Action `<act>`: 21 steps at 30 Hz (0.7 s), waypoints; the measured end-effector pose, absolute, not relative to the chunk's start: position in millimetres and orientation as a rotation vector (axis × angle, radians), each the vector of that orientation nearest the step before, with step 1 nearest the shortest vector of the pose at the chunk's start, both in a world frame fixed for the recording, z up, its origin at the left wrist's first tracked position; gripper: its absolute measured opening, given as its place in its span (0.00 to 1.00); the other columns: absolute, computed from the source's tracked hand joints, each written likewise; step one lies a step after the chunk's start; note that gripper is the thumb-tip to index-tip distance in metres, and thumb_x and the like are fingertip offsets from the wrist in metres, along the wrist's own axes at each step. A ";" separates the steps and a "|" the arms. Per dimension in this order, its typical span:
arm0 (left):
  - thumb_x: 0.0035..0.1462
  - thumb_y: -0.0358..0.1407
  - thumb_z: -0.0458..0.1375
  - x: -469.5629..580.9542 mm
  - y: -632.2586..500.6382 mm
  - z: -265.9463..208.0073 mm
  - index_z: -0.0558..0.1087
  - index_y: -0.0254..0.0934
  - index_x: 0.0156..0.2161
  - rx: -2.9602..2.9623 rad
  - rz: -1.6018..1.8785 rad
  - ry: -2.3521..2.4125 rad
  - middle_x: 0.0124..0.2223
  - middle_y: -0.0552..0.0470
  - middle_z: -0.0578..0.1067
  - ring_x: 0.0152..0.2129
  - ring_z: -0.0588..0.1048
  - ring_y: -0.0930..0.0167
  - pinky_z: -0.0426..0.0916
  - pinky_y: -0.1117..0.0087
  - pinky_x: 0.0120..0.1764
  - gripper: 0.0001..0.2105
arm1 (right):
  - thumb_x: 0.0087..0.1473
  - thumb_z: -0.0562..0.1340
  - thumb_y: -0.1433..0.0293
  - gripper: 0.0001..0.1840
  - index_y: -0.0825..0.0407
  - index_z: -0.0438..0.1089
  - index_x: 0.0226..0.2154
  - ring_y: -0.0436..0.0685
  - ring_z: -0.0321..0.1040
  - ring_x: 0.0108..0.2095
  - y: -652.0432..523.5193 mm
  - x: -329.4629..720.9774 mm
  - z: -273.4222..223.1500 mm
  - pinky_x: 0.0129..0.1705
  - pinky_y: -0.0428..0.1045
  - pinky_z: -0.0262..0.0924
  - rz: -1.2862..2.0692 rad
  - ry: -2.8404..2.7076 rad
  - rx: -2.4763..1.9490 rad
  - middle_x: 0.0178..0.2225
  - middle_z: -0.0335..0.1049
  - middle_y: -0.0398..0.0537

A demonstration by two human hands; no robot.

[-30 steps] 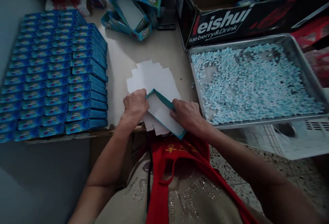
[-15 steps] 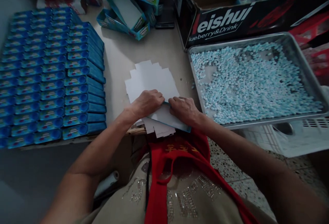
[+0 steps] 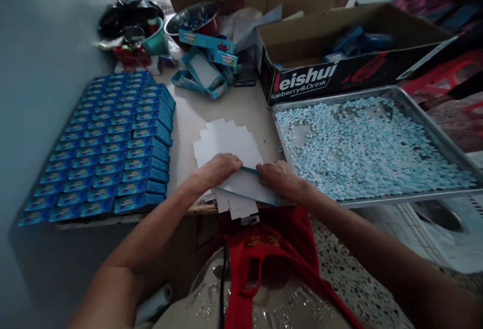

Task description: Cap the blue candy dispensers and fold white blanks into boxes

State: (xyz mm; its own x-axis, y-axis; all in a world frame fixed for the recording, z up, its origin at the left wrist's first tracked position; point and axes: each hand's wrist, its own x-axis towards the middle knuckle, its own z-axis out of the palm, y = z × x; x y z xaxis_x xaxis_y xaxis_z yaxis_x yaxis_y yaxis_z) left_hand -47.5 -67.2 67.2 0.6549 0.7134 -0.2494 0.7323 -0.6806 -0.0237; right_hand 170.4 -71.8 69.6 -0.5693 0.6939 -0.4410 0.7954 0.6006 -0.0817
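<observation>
My left hand and my right hand are both closed on a small cardboard carton, white inside with a blue outer edge. Part of its far side stands up between the two hands. Beneath it lies a fanned pile of white cardboard blanks with stepped edges, some jutting over the table's front edge. My fingertips curl over the carton's raised side, and the folds under them are hidden.
Rows of blue candy packs stand at left. To the right, a metal tray holds pale blue candies. Behind it sits an open black carton. Blue display boxes and a metal bowl are at the back of the table.
The view has tilted up, showing more of the back of the table. My right hand has shifted slightly away from the left, and more of the carton's blue raised edge shows between them.
</observation>
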 end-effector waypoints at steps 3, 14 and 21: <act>0.65 0.21 0.55 -46.4 -68.9 64.3 0.77 0.31 0.41 2.802 -0.361 1.210 0.39 0.43 0.80 0.39 0.80 0.64 0.71 0.66 0.41 0.10 | 0.68 0.51 0.75 0.18 0.54 0.73 0.51 0.65 0.78 0.49 -71.4 167.5 63.1 0.43 0.52 0.64 -0.333 2.528 1.142 0.46 0.80 0.63; 0.66 0.25 0.56 -54.1 -80.7 49.7 0.78 0.33 0.43 2.725 -0.233 1.432 0.43 0.43 0.81 0.42 0.79 0.61 0.74 0.62 0.43 0.08 | 0.69 0.48 0.75 0.20 0.53 0.69 0.55 0.64 0.78 0.48 -74.9 174.9 64.9 0.44 0.53 0.63 -0.376 2.599 1.180 0.49 0.80 0.59; 0.65 0.23 0.57 -56.6 -90.4 54.2 0.77 0.33 0.45 2.648 -0.221 1.473 0.43 0.44 0.81 0.41 0.81 0.65 0.76 0.65 0.47 0.09 | 0.67 0.52 0.74 0.17 0.54 0.73 0.51 0.63 0.76 0.51 -67.8 175.9 68.1 0.45 0.52 0.63 -0.356 2.669 1.083 0.50 0.78 0.59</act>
